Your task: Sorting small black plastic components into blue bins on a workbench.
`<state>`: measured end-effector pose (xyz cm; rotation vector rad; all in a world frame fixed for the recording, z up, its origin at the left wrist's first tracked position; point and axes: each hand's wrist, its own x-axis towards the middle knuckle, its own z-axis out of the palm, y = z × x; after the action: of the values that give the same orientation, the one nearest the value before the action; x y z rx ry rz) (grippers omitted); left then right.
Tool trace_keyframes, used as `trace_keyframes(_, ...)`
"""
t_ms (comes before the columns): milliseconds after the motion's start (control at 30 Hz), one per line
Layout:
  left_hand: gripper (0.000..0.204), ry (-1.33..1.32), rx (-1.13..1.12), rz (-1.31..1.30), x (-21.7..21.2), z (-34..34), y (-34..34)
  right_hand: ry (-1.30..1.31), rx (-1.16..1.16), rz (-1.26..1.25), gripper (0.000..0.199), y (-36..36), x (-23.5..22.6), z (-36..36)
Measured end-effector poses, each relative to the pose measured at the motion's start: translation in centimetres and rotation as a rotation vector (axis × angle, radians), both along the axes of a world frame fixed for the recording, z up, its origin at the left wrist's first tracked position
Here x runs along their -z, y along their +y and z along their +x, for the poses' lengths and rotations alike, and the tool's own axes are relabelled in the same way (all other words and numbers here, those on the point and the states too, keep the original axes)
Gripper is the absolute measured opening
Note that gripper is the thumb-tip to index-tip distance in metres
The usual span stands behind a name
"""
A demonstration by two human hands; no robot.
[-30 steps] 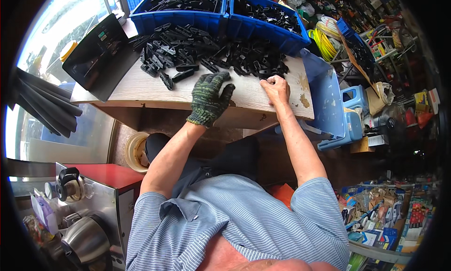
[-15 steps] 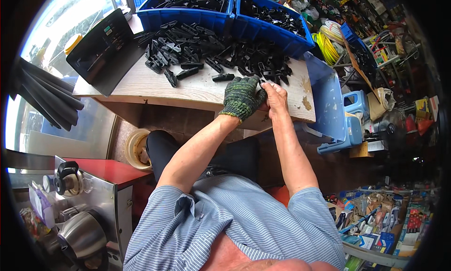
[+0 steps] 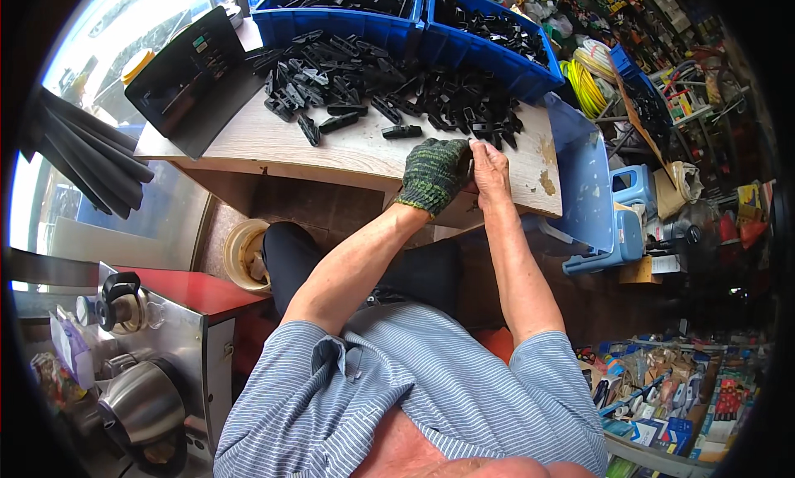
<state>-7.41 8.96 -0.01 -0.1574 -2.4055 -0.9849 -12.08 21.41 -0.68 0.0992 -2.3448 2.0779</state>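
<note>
My left hand, in a green and black knit glove, is closed at the front edge of the pale wooden table. Bare and also closed, my right hand presses up against it, thumb and fingers pinched together. What lies between the two hands is hidden by the fingers. Just beyond them is a heap of small black plastic parts. Longer black clip-like pieces are piled to its left. One single black piece lies on the tabletop beside the glove.
Two blue bins of black parts stand along the table's back. A propped tablet is at the left. A blue plastic tub adjoins the table's right end. Below left are a bucket and a metal kettle.
The whole view has shifted slightly. Both hands stay together at the table edge, with the fingers slightly re-posed. The heaps look the same.
</note>
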Motion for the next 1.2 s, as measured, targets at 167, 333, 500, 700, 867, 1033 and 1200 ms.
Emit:
trace_keyframes(167,0.009,0.087,-0.010,-0.033,-0.4,1.3,-0.9,0.114,-0.069,-0.024,0.039,-0.5,0.6,0.4)
trace_keyframes(333,0.020,0.204,-0.352,-0.182,-0.7,2.3,-4.7,-0.200,-0.027,-0.148,0.038,-1.5,-1.9,2.3)
trace_keyframes(500,0.017,-0.019,-0.276,-0.392,0.2,0.6,-8.5,-0.174,0.034,-0.215,0.041,-1.6,-1.4,2.2)
trace_keyframes(700,0.016,-0.022,0.067,-0.050,-0.2,1.4,-6.6,-0.137,0.164,-0.241,0.040,-1.1,0.0,1.5)
trace_keyframes(867,0.020,-0.122,0.317,0.353,-0.8,2.8,-3.8,-0.186,0.239,-0.343,0.034,-2.4,-1.8,3.0)
trace_keyframes(1033,0.019,-0.107,0.318,0.332,-0.3,2.1,-2.6,0.020,0.225,-0.161,0.037,-1.5,0.0,1.8)
trace_keyframes(1200,0.019,-0.114,0.198,0.408,0.4,1.6,-2.0,-0.055,0.222,-0.237,0.038,-1.7,-0.5,2.6)
